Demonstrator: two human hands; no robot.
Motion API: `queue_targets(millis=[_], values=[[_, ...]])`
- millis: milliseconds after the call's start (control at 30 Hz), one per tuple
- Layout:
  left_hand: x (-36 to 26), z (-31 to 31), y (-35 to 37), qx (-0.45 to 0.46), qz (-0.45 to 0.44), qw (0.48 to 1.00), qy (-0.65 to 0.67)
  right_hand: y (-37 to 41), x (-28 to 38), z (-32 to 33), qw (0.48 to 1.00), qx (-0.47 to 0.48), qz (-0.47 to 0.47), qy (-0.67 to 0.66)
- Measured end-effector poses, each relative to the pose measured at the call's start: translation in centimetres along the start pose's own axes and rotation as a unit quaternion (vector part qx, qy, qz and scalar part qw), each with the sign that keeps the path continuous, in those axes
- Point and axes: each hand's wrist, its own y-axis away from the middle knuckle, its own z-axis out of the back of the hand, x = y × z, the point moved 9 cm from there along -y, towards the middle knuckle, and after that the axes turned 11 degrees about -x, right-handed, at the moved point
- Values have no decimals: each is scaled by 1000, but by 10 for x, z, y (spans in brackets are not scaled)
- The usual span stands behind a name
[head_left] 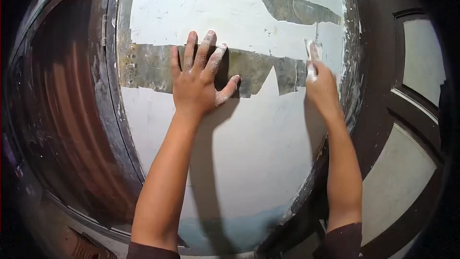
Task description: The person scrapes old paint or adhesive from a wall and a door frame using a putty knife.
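In front of me stands a pale painted wall panel (258, 139) with its white coating partly gone. A grey-brown bare strip (148, 64) crosses it, and a smaller bare patch (299, 9) lies at upper right. My left hand (197, 79) rests on the strip with its fingers spread, white dust on the fingertips. Near the panel's right side, my right hand (320, 84) is closed round a scraper (311, 50). The scraper points upward, its blade against or close to the white coating; exact contact cannot be made out.
A dark frame (129, 129) with flaking paint borders the panel on the left. Beyond it is a brown curtained opening (72, 100). To the right stands a dark door (378, 67) with pale inset panels. A brown ridged object (86, 244) lies at lower left.
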Motion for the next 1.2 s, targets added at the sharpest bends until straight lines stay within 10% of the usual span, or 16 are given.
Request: queue_targets(millis=[1200], values=[[2,1,3,-23,1,1000,12,38,33,-22,996,53,8,73]])
